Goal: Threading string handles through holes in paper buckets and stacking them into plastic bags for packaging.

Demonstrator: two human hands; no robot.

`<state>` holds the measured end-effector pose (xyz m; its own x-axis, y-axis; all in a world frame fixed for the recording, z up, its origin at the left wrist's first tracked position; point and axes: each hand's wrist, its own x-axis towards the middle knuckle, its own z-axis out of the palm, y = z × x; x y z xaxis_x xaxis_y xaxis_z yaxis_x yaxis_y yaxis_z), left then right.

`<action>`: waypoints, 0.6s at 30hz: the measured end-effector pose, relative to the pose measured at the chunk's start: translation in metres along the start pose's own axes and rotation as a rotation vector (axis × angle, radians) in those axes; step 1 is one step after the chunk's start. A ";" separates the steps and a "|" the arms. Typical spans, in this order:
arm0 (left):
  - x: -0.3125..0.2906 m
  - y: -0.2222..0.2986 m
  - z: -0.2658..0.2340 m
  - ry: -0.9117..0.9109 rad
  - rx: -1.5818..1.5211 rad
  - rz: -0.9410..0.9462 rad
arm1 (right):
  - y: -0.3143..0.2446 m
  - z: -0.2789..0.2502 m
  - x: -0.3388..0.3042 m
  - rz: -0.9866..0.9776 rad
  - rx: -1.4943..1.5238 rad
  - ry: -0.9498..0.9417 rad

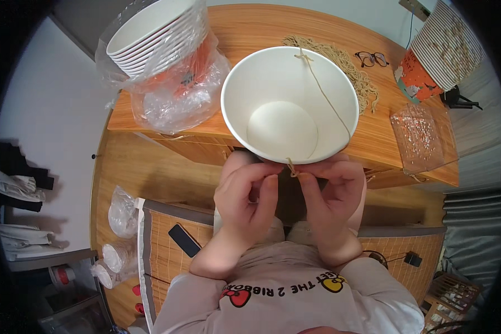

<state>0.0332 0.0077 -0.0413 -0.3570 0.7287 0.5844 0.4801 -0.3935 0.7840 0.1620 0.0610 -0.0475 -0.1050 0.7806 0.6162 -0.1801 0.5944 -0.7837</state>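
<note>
Two bare hands work at the near rim of a large, round white bucket, which sits tilted at the centre of the frame, its open mouth toward the camera. A length of thin tan twine crosses the inside wall from a knot at the far rim, while a short looped end hangs at the near edge. The right hand has its grip closed on that loop, thumb against forefinger. The left hand curls just beside it, forefinger at the rim; whether its grip holds any twine cannot be told.

Behind the bucket, on a brown wood-grain table, a loose heap of tan twine lies near dark-framed eyeglasses. A nested stack of white buckets in clear plastic fills the upper left; a stack with orange patterned sides leans at upper right, above a clear, speckled flat tray. At lower left, a black phone rests on a tan slatted mat.
</note>
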 end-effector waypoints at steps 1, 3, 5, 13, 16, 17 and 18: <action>0.001 -0.001 0.001 -0.002 -0.047 -0.037 | -0.001 0.001 0.000 0.035 0.070 0.035; 0.002 0.001 0.000 -0.040 -0.046 -0.048 | 0.003 -0.005 0.001 0.001 0.012 0.000; 0.003 0.001 0.000 -0.076 -0.042 -0.061 | 0.005 -0.007 0.000 -0.032 -0.044 -0.037; 0.006 0.002 0.004 -0.092 -0.204 -0.236 | 0.007 -0.011 -0.002 -0.028 -0.068 -0.102; 0.006 -0.003 0.006 -0.124 -0.280 -0.235 | 0.007 -0.011 -0.003 0.012 -0.068 -0.087; 0.006 -0.004 0.006 -0.126 -0.280 -0.235 | 0.006 -0.010 -0.004 0.013 -0.068 -0.086; 0.006 -0.005 0.005 -0.134 -0.289 -0.208 | 0.006 -0.007 -0.005 0.051 0.007 -0.060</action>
<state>0.0328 0.0174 -0.0426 -0.3057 0.8690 0.3892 0.1558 -0.3576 0.9208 0.1688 0.0620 -0.0556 -0.1723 0.7969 0.5790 -0.1802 0.5524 -0.8139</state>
